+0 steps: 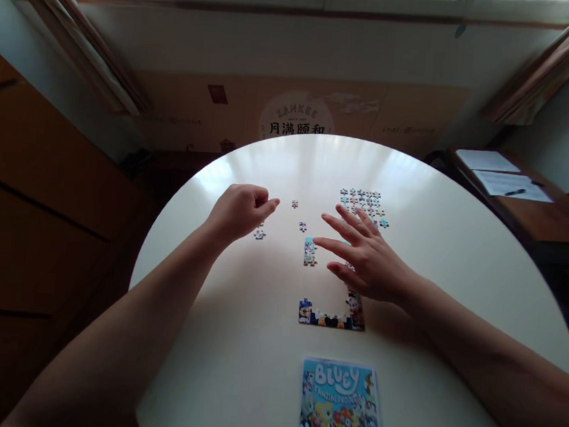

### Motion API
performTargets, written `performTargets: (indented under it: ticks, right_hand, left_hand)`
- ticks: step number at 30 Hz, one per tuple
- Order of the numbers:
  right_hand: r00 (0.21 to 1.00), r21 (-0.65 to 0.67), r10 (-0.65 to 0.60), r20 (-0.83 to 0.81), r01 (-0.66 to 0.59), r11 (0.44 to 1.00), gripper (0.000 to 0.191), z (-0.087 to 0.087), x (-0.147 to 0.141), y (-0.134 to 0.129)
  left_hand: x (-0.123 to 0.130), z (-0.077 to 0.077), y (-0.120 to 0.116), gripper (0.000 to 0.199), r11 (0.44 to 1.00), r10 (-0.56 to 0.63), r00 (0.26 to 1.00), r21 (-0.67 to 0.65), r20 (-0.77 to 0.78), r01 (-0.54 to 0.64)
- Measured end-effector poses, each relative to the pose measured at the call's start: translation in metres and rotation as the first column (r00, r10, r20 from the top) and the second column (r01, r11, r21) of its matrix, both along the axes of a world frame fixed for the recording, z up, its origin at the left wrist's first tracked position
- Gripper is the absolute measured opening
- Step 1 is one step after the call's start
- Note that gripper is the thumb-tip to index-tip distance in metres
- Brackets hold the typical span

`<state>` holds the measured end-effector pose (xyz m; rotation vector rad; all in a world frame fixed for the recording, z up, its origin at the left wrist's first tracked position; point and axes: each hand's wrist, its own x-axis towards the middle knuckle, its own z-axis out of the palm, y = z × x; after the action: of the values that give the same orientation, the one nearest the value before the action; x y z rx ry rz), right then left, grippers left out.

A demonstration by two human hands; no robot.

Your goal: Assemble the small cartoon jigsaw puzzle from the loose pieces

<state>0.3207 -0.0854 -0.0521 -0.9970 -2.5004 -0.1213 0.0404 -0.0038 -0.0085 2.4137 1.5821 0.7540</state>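
Note:
My left hand (245, 211) is curled closed above the left part of the white table, its thumb pointing right; whether anything is inside cannot be seen. Loose puzzle pieces (260, 234) lie just below it. My right hand (364, 255) is spread open over a partly joined puzzle border (331, 319), hiding its upper right part. Its fingertips are near a joined upper-left section (310, 251). Two single pieces, one upper (294, 204) and one lower (302, 226), lie between the hands. Beyond my right fingers sits a group of several loose pieces (360, 199).
A colourful Bluey picture sheet (341, 411) lies at the near edge of the round white table (231, 362). At the right, a brown side table (538, 219) holds papers (509, 184) and a pen (515, 192). A printed cardboard panel (175, 101) stands behind the table.

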Motion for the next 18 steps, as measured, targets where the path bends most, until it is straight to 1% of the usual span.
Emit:
performTargets:
  ticks: [2, 5, 8, 11, 14, 18]
  right_hand:
    - [0.997, 0.061, -0.02, -0.077, 0.024, 0.998, 0.034, 0.0, 0.003, 0.002]
    - [0.964, 0.174, 0.004, -0.266, 0.044, 0.984, 0.027, 0.002, 0.006, 0.005]
    - [0.909, 0.228, 0.029, -0.415, 0.073, 0.971, 0.033, 0.005, 0.007, 0.006]
    - [0.89, 0.233, 0.038, -0.454, 0.078, 0.969, 0.037, 0.006, 0.006, 0.006]
    - [0.885, 0.24, 0.052, -0.463, 0.068, 0.968, 0.038, 0.006, 0.005, 0.006]
    - [0.887, 0.251, 0.056, -0.459, 0.069, 0.966, 0.035, 0.004, 0.006, 0.008]
  left_hand:
    - [-0.004, 0.001, 0.003, 0.045, 0.998, 0.058, 0.998, -0.002, 0.005, -0.058]
    - [-0.008, 0.003, 0.006, 0.042, 0.991, 0.135, 0.991, 0.006, -0.004, -0.135]
    - [-0.01, 0.004, 0.008, 0.038, 0.981, 0.194, 0.98, 0.008, -0.046, -0.194]
    - [-0.012, 0.002, 0.011, 0.03, 0.976, 0.203, 0.974, -0.064, -0.101, -0.21]
    - [-0.014, -0.002, 0.013, 0.025, 0.968, 0.174, 0.974, -0.159, -0.147, -0.196]
    - [-0.018, -0.002, 0.013, 0.023, 0.953, 0.169, 0.957, -0.21, -0.235, -0.219]
